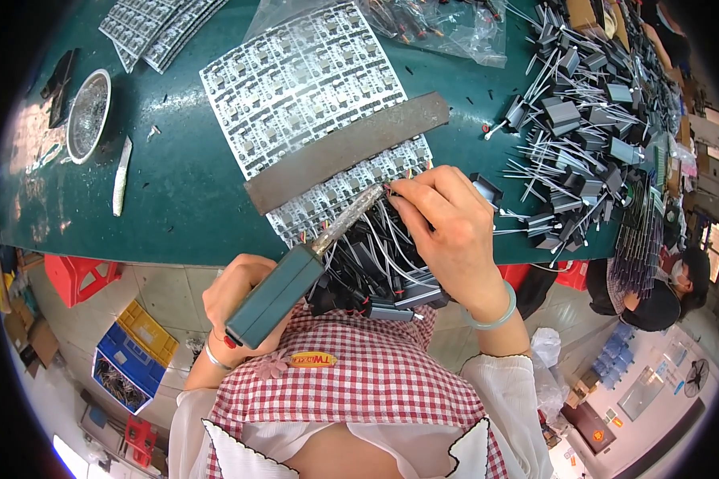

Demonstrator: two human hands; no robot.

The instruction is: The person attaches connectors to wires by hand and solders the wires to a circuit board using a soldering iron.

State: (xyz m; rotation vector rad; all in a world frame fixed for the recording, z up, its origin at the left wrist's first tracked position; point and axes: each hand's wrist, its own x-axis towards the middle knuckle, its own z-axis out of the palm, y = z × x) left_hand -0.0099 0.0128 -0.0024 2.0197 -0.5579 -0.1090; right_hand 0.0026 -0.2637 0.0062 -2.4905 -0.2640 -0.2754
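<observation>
My left hand (236,294) is closed around a green soldering gun (273,297), whose long metal barrel points up and right. Its tip meets the near edge of a white printed circuit board panel (303,72) made of many small repeated boards. Right at that tip, the thumb and forefinger of my right hand (454,227) pinch a thin wire, mostly hidden by the fingers. A flat grey metal bar (347,152) lies across the panel. Short coloured wires stick up along its near edge. Below it, black cased parts with wires (371,275) are bunched against my checked apron.
A big pile of black cases with white leads (571,136) covers the table's right side. At left are a white-rimmed bowl (89,116) and a white stick (122,176). More board panels (156,32) and a plastic bag (447,28) lie farther back. Another person (667,291) is at right.
</observation>
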